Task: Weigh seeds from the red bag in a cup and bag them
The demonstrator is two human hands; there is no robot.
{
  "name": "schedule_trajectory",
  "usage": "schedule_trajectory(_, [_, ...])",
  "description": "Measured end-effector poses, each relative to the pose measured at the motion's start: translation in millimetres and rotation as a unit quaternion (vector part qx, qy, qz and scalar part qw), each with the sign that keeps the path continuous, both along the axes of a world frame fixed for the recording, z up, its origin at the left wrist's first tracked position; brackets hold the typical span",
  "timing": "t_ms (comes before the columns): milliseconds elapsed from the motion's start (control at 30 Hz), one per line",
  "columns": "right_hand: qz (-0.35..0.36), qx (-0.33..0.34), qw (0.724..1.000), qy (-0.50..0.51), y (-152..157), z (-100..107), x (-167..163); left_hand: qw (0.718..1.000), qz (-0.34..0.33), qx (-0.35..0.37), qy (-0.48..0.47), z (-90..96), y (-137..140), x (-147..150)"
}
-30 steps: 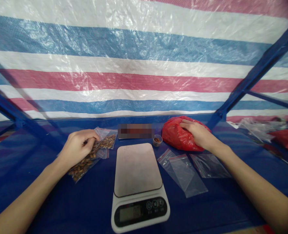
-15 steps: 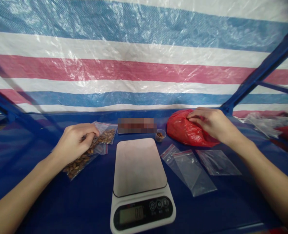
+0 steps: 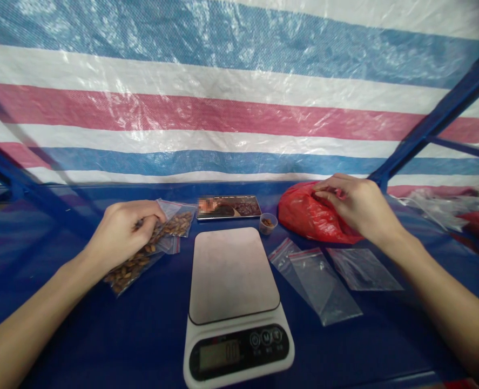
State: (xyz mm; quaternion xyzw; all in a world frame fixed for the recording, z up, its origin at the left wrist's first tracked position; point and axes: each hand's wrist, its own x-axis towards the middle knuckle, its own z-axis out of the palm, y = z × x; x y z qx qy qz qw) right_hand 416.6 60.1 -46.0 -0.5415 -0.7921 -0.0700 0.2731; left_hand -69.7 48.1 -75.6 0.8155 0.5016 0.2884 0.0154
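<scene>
Care suits my right hand (image 3: pixel 358 205), pinched narrow on the red plastic bag (image 3: pixel 308 220) beyond and right of the digital scale (image 3: pixel 233 278), lest it tear; my left hand (image 3: pixel 121 232) curls over zip-lock bags of brown seeds (image 3: pixel 132 269); I cannot tell its grip.

I watch my left forearm (image 3: pixel 36 324) slant in from the lower left, its hand (image 3: pixel 123 232) palm-down, fingers curled, thumb bent toward them. My right forearm (image 3: pixel 442 297) enters lower right; that hand (image 3: pixel 356 202) arches inward, wrist raised, fingers bent toward the thumb.
</scene>
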Motion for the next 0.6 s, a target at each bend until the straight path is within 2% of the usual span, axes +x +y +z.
schedule_trajectory(233, [0.045,-0.012,0.998,0.039,16,-19,18,1.0,-0.007,0.003,-0.005,2.2,-1,2])
schedule_trajectory(600, [0.044,-0.044,0.994,0.085,22,-25,24,0.999,0.008,-0.031,0.015,1.2,-2,2])
